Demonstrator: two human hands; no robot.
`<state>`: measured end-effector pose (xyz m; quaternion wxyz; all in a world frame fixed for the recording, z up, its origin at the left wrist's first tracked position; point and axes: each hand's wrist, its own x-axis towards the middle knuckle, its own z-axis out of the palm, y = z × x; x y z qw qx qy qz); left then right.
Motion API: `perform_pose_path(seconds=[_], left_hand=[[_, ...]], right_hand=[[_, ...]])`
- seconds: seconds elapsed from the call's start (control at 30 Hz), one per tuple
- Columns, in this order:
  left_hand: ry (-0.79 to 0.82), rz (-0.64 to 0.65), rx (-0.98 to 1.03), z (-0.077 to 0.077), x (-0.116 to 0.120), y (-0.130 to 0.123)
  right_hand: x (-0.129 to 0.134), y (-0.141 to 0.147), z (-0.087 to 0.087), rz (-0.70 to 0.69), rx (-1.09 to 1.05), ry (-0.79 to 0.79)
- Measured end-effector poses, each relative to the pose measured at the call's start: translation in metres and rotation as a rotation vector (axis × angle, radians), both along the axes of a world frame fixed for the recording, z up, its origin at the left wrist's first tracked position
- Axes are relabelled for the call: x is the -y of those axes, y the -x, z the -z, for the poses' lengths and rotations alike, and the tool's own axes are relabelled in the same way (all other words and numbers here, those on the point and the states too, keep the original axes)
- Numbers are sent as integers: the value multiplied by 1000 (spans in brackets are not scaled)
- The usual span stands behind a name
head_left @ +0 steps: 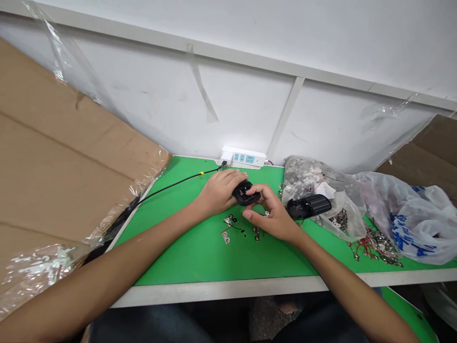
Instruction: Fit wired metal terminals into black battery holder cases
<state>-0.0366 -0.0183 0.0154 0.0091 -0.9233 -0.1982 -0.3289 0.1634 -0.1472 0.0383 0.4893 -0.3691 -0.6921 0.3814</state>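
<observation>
Holding a black plastic case (245,193), left hand (219,191) cupped over, right hand (272,213) pinching

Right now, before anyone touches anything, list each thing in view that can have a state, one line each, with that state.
left hand, curled over the black plastic case
right hand, pinching the black plastic case
black plastic case, held up between both hands
second black case, lying on the clear plastic bag
clear plastic bag, filled with metal parts
black cable, plugged into the white power strip
white-and-blue plastic bag, crumpled
</observation>
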Motion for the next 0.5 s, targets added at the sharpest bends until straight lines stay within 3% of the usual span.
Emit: perform_pose_path(seconds=[0.2,0.37,0.5], left_hand=[[104,-107,-38,-2,0,-4],[193,-107,-26,-8,2,-4],[252,-126,-35,-8,2,-4]], right_hand=[[-1,1,10,196,80,-109],[-1,3,-1,325,46,-261],[27,12,-8,391,25,-316]])
